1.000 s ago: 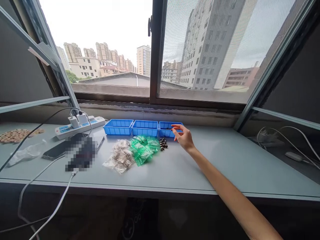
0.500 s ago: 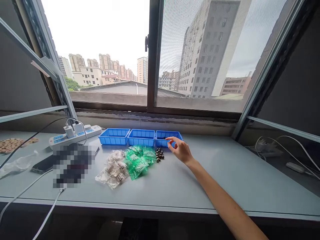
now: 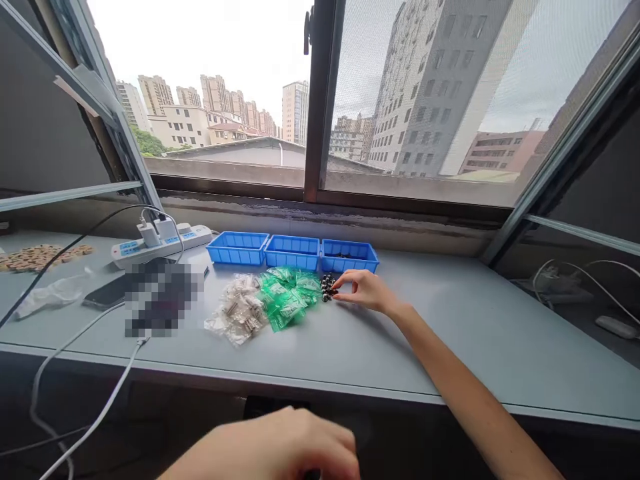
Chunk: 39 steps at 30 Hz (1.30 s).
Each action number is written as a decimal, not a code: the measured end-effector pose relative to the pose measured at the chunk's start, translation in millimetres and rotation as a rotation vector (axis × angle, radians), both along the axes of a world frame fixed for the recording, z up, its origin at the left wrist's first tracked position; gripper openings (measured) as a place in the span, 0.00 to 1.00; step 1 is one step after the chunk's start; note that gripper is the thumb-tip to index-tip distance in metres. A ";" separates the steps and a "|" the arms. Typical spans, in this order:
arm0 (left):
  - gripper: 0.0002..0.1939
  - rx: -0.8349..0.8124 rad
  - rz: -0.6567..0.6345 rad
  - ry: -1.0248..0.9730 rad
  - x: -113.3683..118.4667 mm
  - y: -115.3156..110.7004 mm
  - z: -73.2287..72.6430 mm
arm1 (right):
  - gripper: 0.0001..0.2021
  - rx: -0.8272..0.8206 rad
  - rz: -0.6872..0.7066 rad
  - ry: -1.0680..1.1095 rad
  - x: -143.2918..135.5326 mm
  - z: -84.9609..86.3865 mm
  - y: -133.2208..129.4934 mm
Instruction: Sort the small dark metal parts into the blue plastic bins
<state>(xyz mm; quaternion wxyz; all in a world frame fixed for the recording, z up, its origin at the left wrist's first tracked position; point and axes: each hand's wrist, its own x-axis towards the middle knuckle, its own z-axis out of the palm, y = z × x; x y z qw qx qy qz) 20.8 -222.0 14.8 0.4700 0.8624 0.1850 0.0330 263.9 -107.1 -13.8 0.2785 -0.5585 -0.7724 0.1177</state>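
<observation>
My right hand [image 3: 367,291] reaches to the pile of small black-and-silver parts [image 3: 327,283] on the table. Its thumb and index finger close around one dark part at the pile's right edge, and the other fingers are bent. At the bottom of the view is my left hand [image 3: 285,443], below the table's front edge, with its fingers curled; what it holds, if anything, is hidden. Behind the pile stands the right blue bin [image 3: 350,265], with some dark small parts inside. Green plastic packets [image 3: 287,300] lie just left of the pile.
Clear bags with small contents [image 3: 239,310] lie left of the green packets. Two more blue bins, a middle one [image 3: 293,259] and a left one [image 3: 237,255], line the back. Farther left are a power strip [image 3: 195,236], a dark phone [image 3: 107,293] and white cables [image 3: 113,400].
My right hand has moved from above the right bin down to the pile of small parts. My left hand has come into view at the bottom. The camera view has shifted.
</observation>
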 end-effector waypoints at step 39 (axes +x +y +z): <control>0.08 0.442 0.751 -0.558 84.3 149.8 -20.7 | 0.24 -0.327 -0.037 1.093 -13.7 3.2 6.4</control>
